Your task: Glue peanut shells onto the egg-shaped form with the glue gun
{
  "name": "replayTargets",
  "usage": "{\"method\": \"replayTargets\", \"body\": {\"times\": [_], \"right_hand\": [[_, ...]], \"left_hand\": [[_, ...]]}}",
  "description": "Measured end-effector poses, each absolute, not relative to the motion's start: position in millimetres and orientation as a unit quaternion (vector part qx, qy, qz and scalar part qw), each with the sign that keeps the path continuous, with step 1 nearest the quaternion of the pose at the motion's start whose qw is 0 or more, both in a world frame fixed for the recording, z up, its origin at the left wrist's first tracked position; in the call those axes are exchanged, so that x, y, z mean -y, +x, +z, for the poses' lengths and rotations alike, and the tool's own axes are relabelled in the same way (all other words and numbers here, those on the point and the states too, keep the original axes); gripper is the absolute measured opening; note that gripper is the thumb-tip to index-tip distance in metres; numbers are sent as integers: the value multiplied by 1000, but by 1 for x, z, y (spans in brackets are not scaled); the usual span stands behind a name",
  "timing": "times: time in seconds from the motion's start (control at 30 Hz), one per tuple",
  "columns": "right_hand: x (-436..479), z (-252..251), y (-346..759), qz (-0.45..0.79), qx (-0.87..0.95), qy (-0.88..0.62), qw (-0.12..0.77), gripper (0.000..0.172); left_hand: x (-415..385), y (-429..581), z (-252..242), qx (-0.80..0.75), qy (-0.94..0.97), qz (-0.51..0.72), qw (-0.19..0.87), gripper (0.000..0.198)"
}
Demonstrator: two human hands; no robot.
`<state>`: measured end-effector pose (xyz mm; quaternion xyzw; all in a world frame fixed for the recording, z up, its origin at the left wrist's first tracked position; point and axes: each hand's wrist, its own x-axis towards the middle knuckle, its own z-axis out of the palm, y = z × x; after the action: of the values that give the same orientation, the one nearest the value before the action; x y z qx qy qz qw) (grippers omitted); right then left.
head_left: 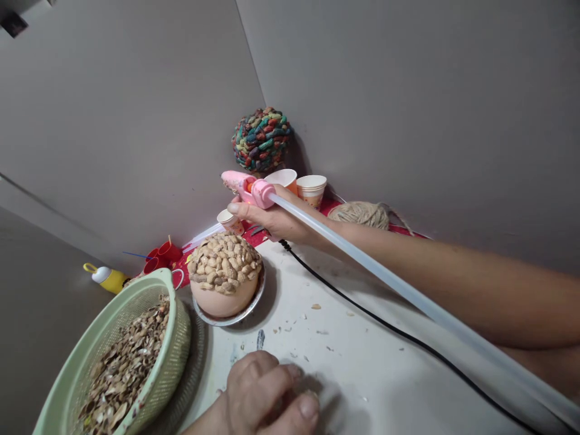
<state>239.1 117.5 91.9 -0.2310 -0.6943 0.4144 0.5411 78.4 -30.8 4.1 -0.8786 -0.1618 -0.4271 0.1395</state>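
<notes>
My right hand (290, 220) grips a pink hot glue gun (247, 187), its nozzle pointing left. A long translucent glue stick (362, 260) runs out of the gun's back along my forearm, and a black cord hangs below. Left of that hand, a peach-coloured ball (224, 301) rests in a shallow metal dish (247, 317). Peanut shells (226, 260) cover its upper part; the lower part is bare. Near the table's front, my left hand (267, 393) is closed with fingers curled and thumb drawn in. Anything inside them is hidden.
A green colander (170, 338) full of shell pieces stands at the left. Behind are a ball of multicoloured shells (261, 139), paper cups (312, 186), a twine ball (360, 215), red cups (169, 251) and a yellow bottle (111, 279). Shell crumbs dot the white table (389, 386).
</notes>
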Motion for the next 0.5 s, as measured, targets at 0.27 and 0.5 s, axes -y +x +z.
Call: {"method": "replayTargets", "body": {"times": [0.27, 0.5], "right_hand": [[-120, 93, 241, 431, 697, -202, 536, 26], [-115, 94, 244, 447, 688, -184, 542, 26]], "left_hand": [[44, 84, -37, 201, -926, -319, 28, 28], [48, 73, -38, 184, -957, -218, 44, 38]]}}
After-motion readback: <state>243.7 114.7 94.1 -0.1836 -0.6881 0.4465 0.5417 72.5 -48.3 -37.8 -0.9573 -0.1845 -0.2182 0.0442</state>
